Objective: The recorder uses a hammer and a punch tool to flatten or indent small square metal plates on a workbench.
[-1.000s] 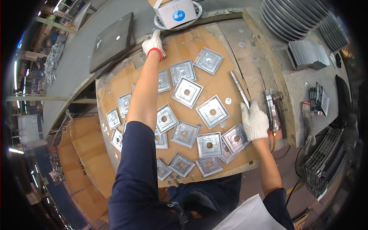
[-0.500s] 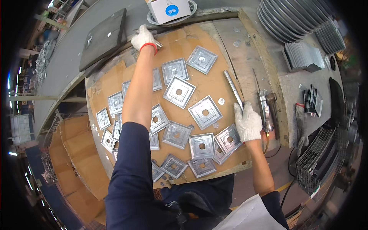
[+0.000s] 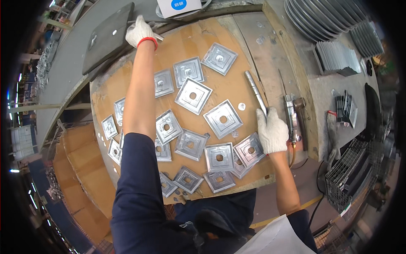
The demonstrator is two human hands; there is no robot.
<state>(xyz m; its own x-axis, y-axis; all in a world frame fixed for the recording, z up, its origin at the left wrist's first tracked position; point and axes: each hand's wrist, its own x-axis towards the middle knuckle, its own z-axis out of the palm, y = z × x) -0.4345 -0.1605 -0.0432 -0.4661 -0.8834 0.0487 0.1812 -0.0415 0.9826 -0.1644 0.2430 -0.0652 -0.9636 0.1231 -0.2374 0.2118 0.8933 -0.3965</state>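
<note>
My left hand [image 3: 139, 33], in a white knitted glove with a red cuff, is closed at the far edge of the cardboard, beside a dark flat board [image 3: 108, 38]. A short metal rod [image 3: 159, 37] pokes out of it near the wrist; its other end is hidden. My right hand [image 3: 272, 131], gloved in white too, grips a longer metal rod [image 3: 254, 89] that points away from me. Square metal plates lie between my arms: some have a round centre hole, like the plate [image 3: 223, 119], while others, like the far plate [image 3: 220, 58], have a filled centre.
Brown cardboard [image 3: 198, 40] covers the worktop inside a wooden edge [image 3: 292, 55]. An air gun [image 3: 291, 114] with a hose lies right of my right hand. Stacked round metal pans [image 3: 325, 19] and thin plates [image 3: 336, 57] stand at far right. A white box [image 3: 179, 7] sits at the back.
My left hand has moved farther left and away, toward the dark board, with the short rod in it. The whole view has shifted slightly. My right hand keeps its grip on the longer rod.
</note>
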